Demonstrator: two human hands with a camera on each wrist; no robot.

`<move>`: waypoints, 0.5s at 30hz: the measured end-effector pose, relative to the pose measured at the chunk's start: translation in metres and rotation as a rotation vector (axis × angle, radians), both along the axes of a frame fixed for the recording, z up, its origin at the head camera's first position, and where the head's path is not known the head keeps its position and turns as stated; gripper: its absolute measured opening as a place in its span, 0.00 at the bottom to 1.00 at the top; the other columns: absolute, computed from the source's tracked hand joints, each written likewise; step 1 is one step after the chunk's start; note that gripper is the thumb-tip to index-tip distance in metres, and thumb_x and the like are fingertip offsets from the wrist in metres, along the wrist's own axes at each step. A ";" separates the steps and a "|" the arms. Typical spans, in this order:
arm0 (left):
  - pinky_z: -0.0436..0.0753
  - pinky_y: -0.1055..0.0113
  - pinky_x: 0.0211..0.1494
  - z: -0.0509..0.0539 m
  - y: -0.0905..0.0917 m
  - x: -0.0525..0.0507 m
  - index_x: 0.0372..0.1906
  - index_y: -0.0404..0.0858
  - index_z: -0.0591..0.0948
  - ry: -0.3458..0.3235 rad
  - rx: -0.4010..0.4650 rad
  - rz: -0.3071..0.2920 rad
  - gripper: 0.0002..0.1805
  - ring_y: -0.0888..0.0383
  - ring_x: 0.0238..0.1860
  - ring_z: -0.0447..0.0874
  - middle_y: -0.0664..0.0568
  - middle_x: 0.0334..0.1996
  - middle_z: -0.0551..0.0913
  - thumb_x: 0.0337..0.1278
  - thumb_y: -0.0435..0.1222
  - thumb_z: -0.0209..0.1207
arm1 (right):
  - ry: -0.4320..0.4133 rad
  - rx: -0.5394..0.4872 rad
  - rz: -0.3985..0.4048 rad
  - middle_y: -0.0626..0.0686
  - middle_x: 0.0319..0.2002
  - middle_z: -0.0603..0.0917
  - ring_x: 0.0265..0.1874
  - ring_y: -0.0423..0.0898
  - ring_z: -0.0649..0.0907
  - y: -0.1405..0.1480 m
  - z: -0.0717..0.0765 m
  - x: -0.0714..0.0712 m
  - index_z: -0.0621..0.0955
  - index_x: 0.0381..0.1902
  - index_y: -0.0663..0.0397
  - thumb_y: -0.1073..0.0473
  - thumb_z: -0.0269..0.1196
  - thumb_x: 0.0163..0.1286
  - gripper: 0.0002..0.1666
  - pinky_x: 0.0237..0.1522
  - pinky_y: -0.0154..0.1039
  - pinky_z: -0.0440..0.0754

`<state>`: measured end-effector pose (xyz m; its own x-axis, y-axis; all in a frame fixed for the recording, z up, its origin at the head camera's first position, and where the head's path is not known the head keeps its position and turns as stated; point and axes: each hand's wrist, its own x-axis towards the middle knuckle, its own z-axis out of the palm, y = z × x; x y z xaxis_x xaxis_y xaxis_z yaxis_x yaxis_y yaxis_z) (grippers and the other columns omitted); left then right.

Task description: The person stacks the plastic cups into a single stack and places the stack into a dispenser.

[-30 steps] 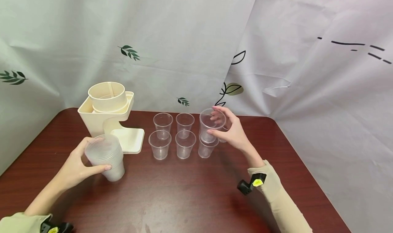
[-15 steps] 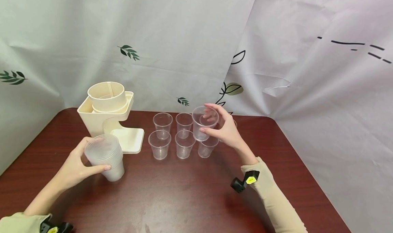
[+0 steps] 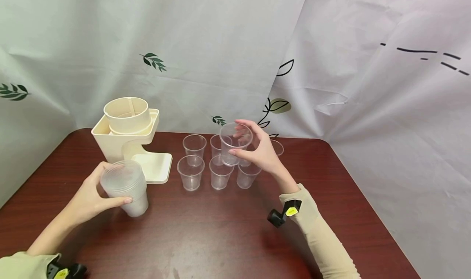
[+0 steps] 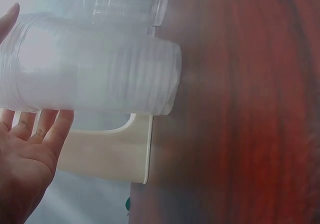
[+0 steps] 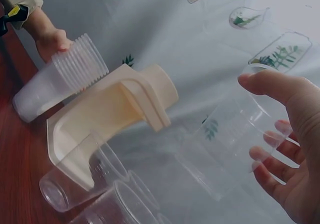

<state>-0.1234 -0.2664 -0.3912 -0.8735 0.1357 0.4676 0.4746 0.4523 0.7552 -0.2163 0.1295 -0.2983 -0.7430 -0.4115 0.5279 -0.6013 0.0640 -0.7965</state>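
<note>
The right hand [image 3: 262, 150] grips one clear cup [image 3: 229, 151] near its rim, thumb on the near side, fingers on the far side, and holds it raised above the standing cups [image 3: 191, 176] (its transparent wall overlaps part of their far row). To the left, the left hand [image 3: 89, 195] holds a nested stack [image 3: 129, 187] around its upper part, nearer than the cream stand [image 3: 115, 145] on the table [image 3: 206, 234].
</note>
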 end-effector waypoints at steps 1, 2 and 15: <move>0.73 0.85 0.41 0.001 -0.001 0.000 0.51 0.31 0.69 -0.005 -0.001 -0.008 0.40 0.75 0.44 0.75 0.71 0.52 0.74 0.23 0.17 0.73 | 0.000 -0.005 0.007 0.63 0.52 0.76 0.48 0.62 0.79 -0.002 0.000 0.000 0.68 0.64 0.65 0.77 0.69 0.49 0.43 0.53 0.58 0.77; 0.73 0.85 0.41 0.001 -0.001 -0.001 0.51 0.32 0.69 -0.008 -0.005 -0.012 0.40 0.75 0.44 0.75 0.70 0.51 0.74 0.23 0.17 0.73 | -0.003 -0.010 0.014 0.63 0.52 0.76 0.48 0.63 0.79 -0.004 0.000 0.000 0.68 0.64 0.65 0.77 0.69 0.49 0.43 0.52 0.57 0.78; 0.71 0.85 0.42 0.001 -0.004 -0.003 0.52 0.33 0.69 -0.023 -0.029 -0.020 0.41 0.74 0.43 0.75 0.70 0.49 0.75 0.23 0.19 0.75 | -0.017 -0.073 0.085 0.65 0.52 0.75 0.49 0.68 0.76 -0.024 0.004 -0.002 0.66 0.64 0.69 0.77 0.67 0.50 0.42 0.53 0.54 0.78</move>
<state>-0.1267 -0.2702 -0.3899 -0.8810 0.1663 0.4430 0.4662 0.4649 0.7526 -0.2182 0.1059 -0.2944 -0.7158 -0.4346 0.5467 -0.5887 -0.0455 -0.8070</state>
